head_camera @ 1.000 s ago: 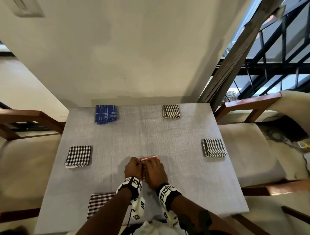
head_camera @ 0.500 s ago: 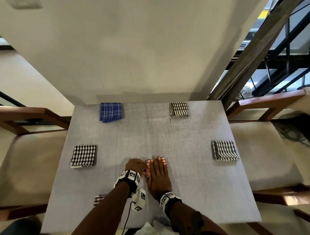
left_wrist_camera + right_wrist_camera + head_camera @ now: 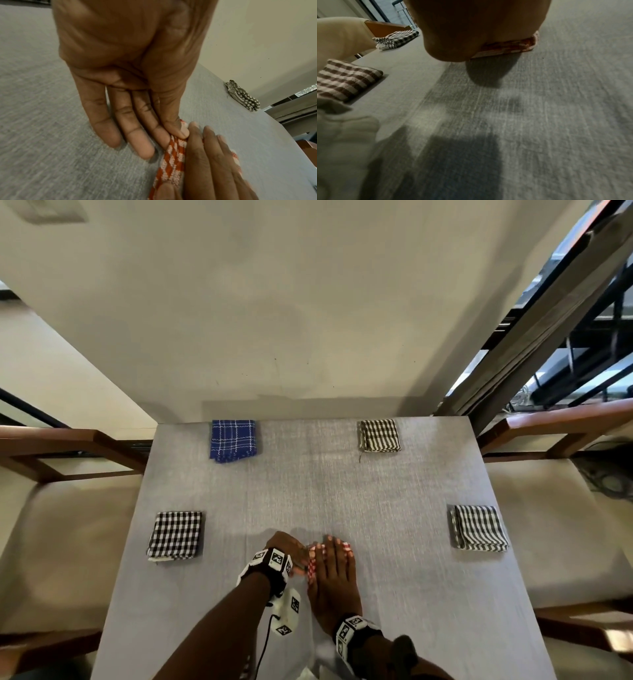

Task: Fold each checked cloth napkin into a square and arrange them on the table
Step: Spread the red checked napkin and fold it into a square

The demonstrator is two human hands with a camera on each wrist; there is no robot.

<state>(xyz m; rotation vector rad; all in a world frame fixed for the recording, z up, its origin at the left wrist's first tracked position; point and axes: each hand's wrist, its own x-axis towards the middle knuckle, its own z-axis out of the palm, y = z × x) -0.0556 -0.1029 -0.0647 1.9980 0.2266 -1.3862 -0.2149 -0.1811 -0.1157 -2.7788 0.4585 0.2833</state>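
A folded red-and-white checked napkin (image 3: 311, 565) lies on the grey table (image 3: 342, 491) near its front middle. My right hand (image 3: 334, 570) lies flat on top of it with straight fingers and hides most of it. My left hand (image 3: 287, 547) is at the napkin's left edge. In the left wrist view its thumb and index finger (image 3: 171, 135) pinch that edge of the napkin (image 3: 173, 159), beside the right hand (image 3: 211, 155). Under the heel of my right palm the napkin's (image 3: 510, 46) near edge shows.
Four folded napkins lie around the table: blue check (image 3: 233, 441) far left, striped black (image 3: 379, 435) far right, black check (image 3: 175, 535) left, striped black (image 3: 478, 528) right. Cushioned chairs with wooden arms (image 3: 61, 453) flank the table; a wall stands behind it.
A second ago both hands were bunched over the red napkin. The right hand has since spread flat on it, while the left hand stays at its left edge.
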